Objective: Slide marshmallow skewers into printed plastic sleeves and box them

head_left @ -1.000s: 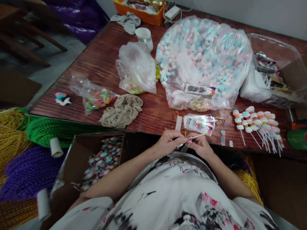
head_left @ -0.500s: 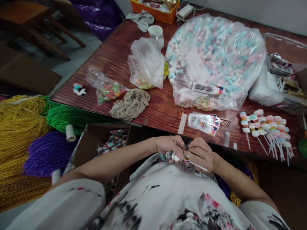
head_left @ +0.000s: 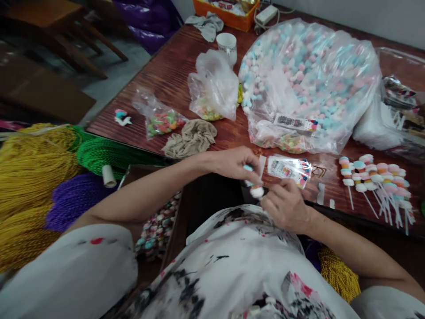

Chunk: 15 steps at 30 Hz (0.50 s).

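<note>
My left hand is closed around the top of a marshmallow skewer, with a blue piece showing at the thumb and white ones below. My right hand pinches the same skewer from underneath, at the table's near edge. Just beyond the hands lie clear packets with printed label cards and a small white strip. To the right a row of finished marshmallow skewers lies on the dark wooden table.
A big clear bag of pink, blue and white marshmallows fills the table's middle. Smaller candy bags, a beige cloth and a mug sit left of it. A cardboard box of wrapped sweets and coloured cord bundles lie below left.
Both hands have risen from my lap toward the table edge with the skewer, which now carries marshmallows. The view has shifted left.
</note>
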Each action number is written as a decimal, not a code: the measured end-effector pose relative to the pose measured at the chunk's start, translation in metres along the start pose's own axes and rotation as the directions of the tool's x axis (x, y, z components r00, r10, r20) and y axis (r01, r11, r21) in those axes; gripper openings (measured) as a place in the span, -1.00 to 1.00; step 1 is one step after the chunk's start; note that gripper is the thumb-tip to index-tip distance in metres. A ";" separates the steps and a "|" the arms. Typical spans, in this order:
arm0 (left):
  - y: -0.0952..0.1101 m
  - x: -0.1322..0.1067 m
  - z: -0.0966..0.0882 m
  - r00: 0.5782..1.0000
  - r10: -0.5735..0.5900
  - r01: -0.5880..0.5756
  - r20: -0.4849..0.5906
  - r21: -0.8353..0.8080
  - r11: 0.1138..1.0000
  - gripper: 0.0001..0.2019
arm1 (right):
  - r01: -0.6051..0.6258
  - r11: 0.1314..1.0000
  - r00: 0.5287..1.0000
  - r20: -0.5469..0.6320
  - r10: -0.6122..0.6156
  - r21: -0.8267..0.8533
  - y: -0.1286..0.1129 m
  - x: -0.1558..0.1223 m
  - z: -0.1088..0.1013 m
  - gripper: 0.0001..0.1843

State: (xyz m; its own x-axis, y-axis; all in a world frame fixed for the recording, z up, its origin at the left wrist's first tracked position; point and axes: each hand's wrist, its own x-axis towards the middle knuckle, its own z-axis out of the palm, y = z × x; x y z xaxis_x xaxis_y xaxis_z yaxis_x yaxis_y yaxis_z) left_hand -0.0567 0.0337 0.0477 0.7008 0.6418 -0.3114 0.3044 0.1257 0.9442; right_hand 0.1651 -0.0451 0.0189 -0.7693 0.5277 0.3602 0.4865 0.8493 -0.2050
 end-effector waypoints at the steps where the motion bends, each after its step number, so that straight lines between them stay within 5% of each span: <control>1: 0.005 -0.006 0.010 0.969 0.131 -0.120 -0.208 0.067 0.991 -0.91 | -0.069 0.998 0.997 -0.032 0.069 -0.001 0.009 0.002 -0.001 -0.85; 2: 0.008 -0.010 0.023 0.913 0.248 -0.206 -0.323 0.159 0.966 -0.94 | -0.149 0.989 0.984 -0.096 0.149 0.005 0.017 0.005 -0.003 -0.87; 3: 0.008 -0.013 0.038 0.889 0.340 -0.269 -0.306 0.252 0.929 -0.90 | -0.200 0.979 0.964 -0.170 0.203 0.038 0.024 0.008 -0.006 -0.89; 6: -0.004 -0.004 0.071 0.887 0.413 -0.319 -0.205 0.375 0.870 -0.86 | -0.349 0.914 0.876 -0.274 0.396 0.205 0.031 0.017 -0.014 -0.87; 9: -0.024 0.016 0.075 0.882 0.445 -0.346 -0.158 0.425 0.837 -0.84 | -0.329 0.875 0.893 -0.185 0.411 0.354 0.016 0.020 -0.022 -0.89; 12: -0.038 0.031 0.072 0.829 0.512 -0.466 -0.224 0.228 0.855 -0.80 | -0.296 0.866 0.911 -0.153 0.383 0.403 0.005 0.015 -0.029 -0.87; 15: -0.043 0.037 0.076 0.817 0.424 -0.505 -0.390 -0.132 0.853 -0.83 | -0.208 0.972 0.942 -0.243 0.230 0.114 0.012 0.010 -0.027 -0.86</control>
State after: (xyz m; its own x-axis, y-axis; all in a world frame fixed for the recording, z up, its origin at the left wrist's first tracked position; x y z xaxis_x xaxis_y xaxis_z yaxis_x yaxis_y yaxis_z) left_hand 0.0048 -0.0054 -0.0130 0.4499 0.8732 0.1875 -0.1801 -0.1170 0.9767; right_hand 0.1746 -0.0306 0.0449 -0.5124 0.6884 0.5135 0.5855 0.7174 -0.3776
